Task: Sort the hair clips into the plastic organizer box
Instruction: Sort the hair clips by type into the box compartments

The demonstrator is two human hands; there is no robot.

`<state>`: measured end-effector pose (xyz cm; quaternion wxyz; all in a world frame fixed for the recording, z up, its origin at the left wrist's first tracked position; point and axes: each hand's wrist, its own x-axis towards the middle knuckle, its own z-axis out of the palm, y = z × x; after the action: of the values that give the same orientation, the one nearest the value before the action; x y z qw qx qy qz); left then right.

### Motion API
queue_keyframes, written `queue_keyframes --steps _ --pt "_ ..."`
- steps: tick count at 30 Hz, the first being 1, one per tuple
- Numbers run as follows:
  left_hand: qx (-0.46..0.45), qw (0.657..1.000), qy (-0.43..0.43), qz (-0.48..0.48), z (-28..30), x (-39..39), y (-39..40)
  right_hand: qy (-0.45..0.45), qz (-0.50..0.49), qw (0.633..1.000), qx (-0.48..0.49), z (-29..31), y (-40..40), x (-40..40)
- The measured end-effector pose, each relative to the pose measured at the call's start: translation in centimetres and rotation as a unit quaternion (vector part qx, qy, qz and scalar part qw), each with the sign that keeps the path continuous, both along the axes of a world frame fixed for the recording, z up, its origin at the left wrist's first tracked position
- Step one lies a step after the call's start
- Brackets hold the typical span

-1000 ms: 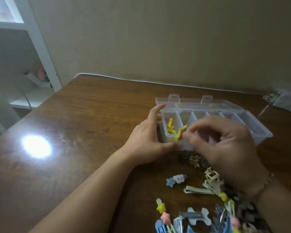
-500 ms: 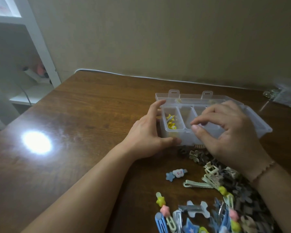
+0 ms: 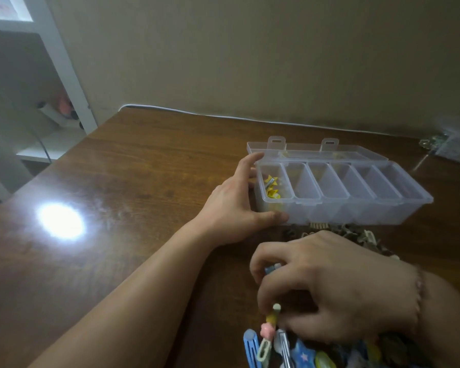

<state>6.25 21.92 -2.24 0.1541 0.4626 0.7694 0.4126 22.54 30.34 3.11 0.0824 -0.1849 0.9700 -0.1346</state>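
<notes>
The clear plastic organizer box [image 3: 356, 212] stands open on the wooden table, its several compartments in a row. Yellow hair clips [image 3: 271, 188] lie in the leftmost one; the others look empty. My left hand [image 3: 231, 208] holds the box's left end, thumb on the front wall and fingers on the side. My right hand [image 3: 335, 288] hovers over the pile of colourful clips [image 3: 303, 354] at the bottom, its curled fingertips pinching a yellow star clip [image 3: 272, 316]. A blue and white clip [image 3: 272, 268] shows in a gap between the fingers. Brown and beige clips [image 3: 356, 232] lie just before the box.
The box lid [image 3: 316, 152] lies folded back behind the compartments. A clear bag [image 3: 454, 144] sits at the far right of the table. A white shelf unit [image 3: 64, 75] stands off the left edge. A bright lamp reflection [image 3: 60, 221] glares on the wood.
My right hand has left the box after dropping a yellow clip into the leftmost compartment and has come down onto the clip pile. My left hand has stayed on the box.
</notes>
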Motion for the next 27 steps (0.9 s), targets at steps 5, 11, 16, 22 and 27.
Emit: queue_keyframes --steps 5,11,16,22,27 --pt "0.0 1.0 0.007 0.001 -0.1 -0.1 0.0 0.035 -0.026 0.999 0.013 -0.5 0.3 -0.1" --pt "0.005 1.0 0.007 -0.005 -0.1 -0.1 0.0 0.083 -0.098 0.976 -0.178 -0.1 1.6 0.2" --pt "0.004 1.0 0.002 -0.014 0.1 -0.2 -0.1 0.321 -0.298 0.851 -0.289 -0.6 2.1 -0.6" --pt "0.009 1.0 0.0 -0.013 0.0 -0.3 -0.1 0.421 -0.399 0.8 -0.152 -1.9 2.5 -1.6" --pt "0.015 1.0 0.004 -0.018 -0.1 -0.3 -0.1 0.315 -0.341 0.886 0.0 -2.0 2.4 -1.9"
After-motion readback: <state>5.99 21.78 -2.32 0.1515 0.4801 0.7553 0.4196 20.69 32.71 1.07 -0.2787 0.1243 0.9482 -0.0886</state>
